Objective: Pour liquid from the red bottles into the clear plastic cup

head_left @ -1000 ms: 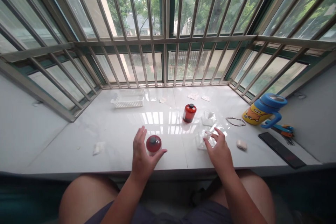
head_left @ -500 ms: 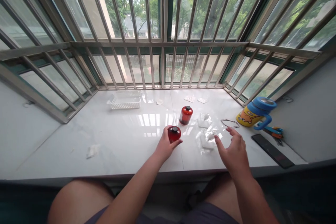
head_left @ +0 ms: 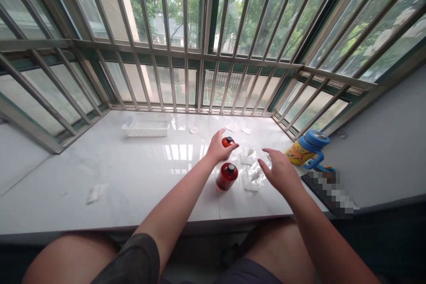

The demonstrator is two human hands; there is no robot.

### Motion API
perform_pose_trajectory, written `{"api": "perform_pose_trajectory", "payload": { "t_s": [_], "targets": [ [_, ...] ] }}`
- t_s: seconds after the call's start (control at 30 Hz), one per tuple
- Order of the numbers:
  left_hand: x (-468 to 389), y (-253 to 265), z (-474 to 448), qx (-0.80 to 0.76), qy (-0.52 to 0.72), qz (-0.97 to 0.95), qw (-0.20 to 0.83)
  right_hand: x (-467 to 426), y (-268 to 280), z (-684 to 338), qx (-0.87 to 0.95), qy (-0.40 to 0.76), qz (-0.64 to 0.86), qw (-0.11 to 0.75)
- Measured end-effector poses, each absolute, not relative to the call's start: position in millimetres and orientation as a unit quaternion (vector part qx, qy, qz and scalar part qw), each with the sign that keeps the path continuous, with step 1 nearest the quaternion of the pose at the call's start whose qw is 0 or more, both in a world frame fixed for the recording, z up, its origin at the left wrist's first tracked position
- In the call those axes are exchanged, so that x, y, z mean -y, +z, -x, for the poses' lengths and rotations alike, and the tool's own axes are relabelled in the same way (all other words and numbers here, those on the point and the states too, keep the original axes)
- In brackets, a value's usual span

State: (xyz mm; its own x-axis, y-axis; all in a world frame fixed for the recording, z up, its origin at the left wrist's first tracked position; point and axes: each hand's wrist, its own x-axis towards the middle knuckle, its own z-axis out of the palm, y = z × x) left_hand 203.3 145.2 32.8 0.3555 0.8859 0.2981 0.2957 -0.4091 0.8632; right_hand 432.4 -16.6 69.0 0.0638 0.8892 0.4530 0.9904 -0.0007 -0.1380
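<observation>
Two red, see-through bottles with black caps stand upright on the white counter. My left hand (head_left: 218, 148) is at the farther bottle (head_left: 228, 143), its thumb and index finger spread on either side; whether it touches the bottle I cannot tell. The hand hides part of that bottle. Nearer to me, below my left wrist, the other bottle (head_left: 227, 177) stands free. My right hand (head_left: 279, 168) hovers open and empty, its fingertips close to a clear plastic package (head_left: 253, 182). A second, similar package (head_left: 248, 155) lies just behind it.
A white perforated basket (head_left: 146, 129) stands at the back left. To the right are a blue and yellow cup (head_left: 304, 148) and a dark flat object (head_left: 317, 188). Scraps (head_left: 98, 193) lie on the counter (head_left: 149, 177). Metal window bars (head_left: 186, 57) enclose the far side.
My left hand has let go of the nearer bottle and moved forward to the farther one. My right hand stays open by the packages. The view has shifted and tilted a little.
</observation>
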Motion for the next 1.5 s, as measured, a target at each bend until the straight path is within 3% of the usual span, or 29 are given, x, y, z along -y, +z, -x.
{"api": "perform_pose_trajectory", "payload": {
  "t_s": [0.13, 0.23, 0.53, 0.93, 1.13, 1.5],
  "targets": [
    [-171.8, 34.3, -229.5, -0.373, 0.324, -0.797, 0.347, -23.2, 82.5, -430.6, 0.624, -0.035, 0.78, 0.016],
    [-170.9, 29.4, -218.2, -0.373, 0.316, -0.804, 0.339, -55.9, 83.0, -428.2, 0.611, 0.017, 0.79, -0.049],
    [-142.4, 29.3, -66.9, -0.49, 0.342, -0.755, 0.271, -115.9, 70.4, -406.5, 0.638, 0.09, 0.761, -0.068],
    [-93.1, 37.3, 82.0, -0.648, 0.368, -0.64, 0.19, -101.3, 114.1, -295.5, 0.788, 0.263, 0.552, -0.07],
    [-84.3, 34.0, 96.7, -0.654, 0.386, -0.629, 0.167, -55.3, 116.7, -312.2, 0.764, 0.216, 0.567, -0.22],
    [-79.4, 33.6, 94.4, -0.652, 0.398, -0.623, 0.169, -71.8, 100.3, -336.4, 0.75, 0.091, 0.653, -0.053]
  ]
}}
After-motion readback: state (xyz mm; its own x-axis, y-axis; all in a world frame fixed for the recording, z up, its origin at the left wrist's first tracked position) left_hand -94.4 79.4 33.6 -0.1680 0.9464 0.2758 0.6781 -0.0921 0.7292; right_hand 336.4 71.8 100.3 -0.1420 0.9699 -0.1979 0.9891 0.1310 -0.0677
